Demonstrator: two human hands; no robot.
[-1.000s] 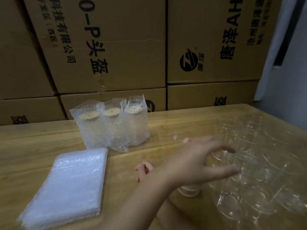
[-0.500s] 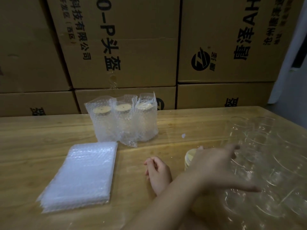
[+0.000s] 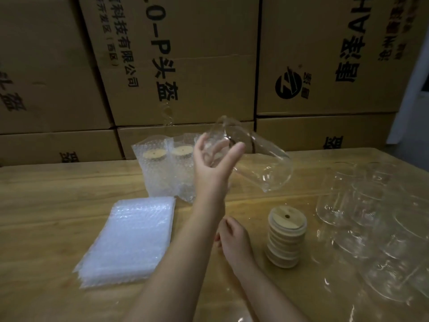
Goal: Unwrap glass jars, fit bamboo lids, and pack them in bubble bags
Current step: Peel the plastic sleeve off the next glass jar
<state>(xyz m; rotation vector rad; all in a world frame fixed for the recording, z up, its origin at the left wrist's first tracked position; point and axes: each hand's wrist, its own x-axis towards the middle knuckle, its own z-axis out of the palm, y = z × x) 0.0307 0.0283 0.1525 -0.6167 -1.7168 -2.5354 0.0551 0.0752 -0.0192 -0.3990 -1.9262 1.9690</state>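
My left hand [image 3: 212,163] grips a clear glass jar [image 3: 267,168] by one end and holds it tilted in the air above the table. My right hand [image 3: 232,238] rests on the wooden table [image 3: 46,205] with loosely curled fingers and holds nothing. Just right of it stands a stack of round bamboo lids [image 3: 286,235], each with a small hole. Several bare glass jars [image 3: 359,201] crowd the table's right side. A flat stack of bubble bags [image 3: 132,238] lies at the left. Jars with lids, packed in bubble bags [image 3: 160,170], stand behind, partly hidden by my left hand.
Large brown cardboard boxes [image 3: 185,66] with printed characters are stacked along the table's far edge. Clear plastic film [image 3: 348,287] lies under and around the jars at the right.
My left hand was reaching among the jars at the right; it now holds one jar lifted up and back over the table's middle. The right hand has stayed resting on the table.
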